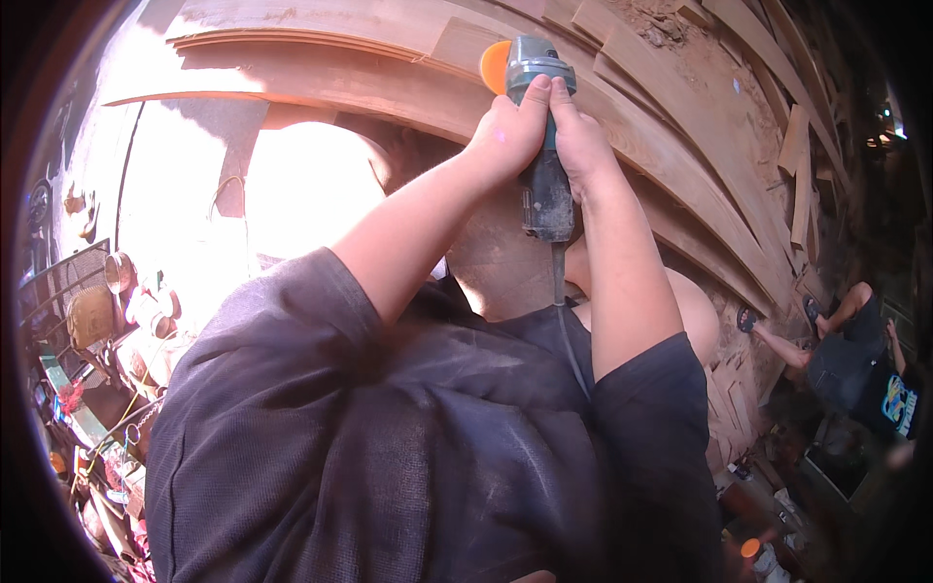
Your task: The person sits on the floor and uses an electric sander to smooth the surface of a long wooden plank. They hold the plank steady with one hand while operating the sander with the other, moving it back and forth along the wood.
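Both my hands are wrapped round an angle grinder with a teal front and a dark, dusty rear body. My left hand grips it from the left and my right hand from the right, thumbs side by side on top near the head. An orange disc sticks out at the left of the grinder's head, over the wooden boards. Whether the disc touches the wood I cannot tell. From the rear of the tool a cord runs down toward my lap. My fingers' undersides are hidden.
Long planks lie stacked at the right, with wood dust at the far side. Another person in dark clothes is at the far right. Mixed clutter fills the left edge. Strong sunlight washes out the floor at left.
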A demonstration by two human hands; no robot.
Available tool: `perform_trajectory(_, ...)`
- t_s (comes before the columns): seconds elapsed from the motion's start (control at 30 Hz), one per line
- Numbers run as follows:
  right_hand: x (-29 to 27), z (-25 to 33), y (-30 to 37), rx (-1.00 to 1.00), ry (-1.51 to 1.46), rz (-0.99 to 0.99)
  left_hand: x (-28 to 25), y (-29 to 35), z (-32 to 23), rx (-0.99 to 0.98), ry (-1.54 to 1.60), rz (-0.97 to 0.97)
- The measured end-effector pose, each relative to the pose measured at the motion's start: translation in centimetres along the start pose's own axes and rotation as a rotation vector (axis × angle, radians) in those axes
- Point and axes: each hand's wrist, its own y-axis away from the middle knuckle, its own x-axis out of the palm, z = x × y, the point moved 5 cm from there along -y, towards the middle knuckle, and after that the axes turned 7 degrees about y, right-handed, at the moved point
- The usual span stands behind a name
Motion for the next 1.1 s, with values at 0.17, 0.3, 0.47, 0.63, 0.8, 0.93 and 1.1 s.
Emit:
perform_trajectory(0.17, -4.5, -3.4, 0.2, 0.027, -0.177, -0.119, 4.3, 0.8, -1.2, -0.054, -0.021, 0.216)
perform_trajectory(0.3, 1.0, 0.9, 1.0, -0.025, -0.067, -0.060, 0.1, -0.9, 0.5, -0.086, 0.116, 0.119)
perform_trajectory(0.47, 0.7, 0.1, 0.9, 0.005, 0.017, -0.006, -0.6, 0.1, 1.1, -0.045, 0.123, 0.151)
perform_trajectory(0.63, -1.6, -0.8, 1.4, 0.040, -0.134, -0.069, 1.8, 0.5, -0.5, -0.040, -0.044, 0.142)
perform_trajectory(0.8, 2.9, 1.3, 0.8, -0.023, -0.026, 0.007, -1.9, -1.7, 2.0, -0.054, 0.148, 0.115)
perform_trajectory(0.93, 3.0, 1.1, 1.6, -0.018, 0.079, 0.002, -2.7, -0.3, 2.3, 0.004, 0.190, 0.109)
perform_trajectory(1.1, -4.2, -3.7, 2.6, 0.070, -0.078, -0.129, 4.5, 1.5, 0.4, -0.064, -0.026, 0.267)
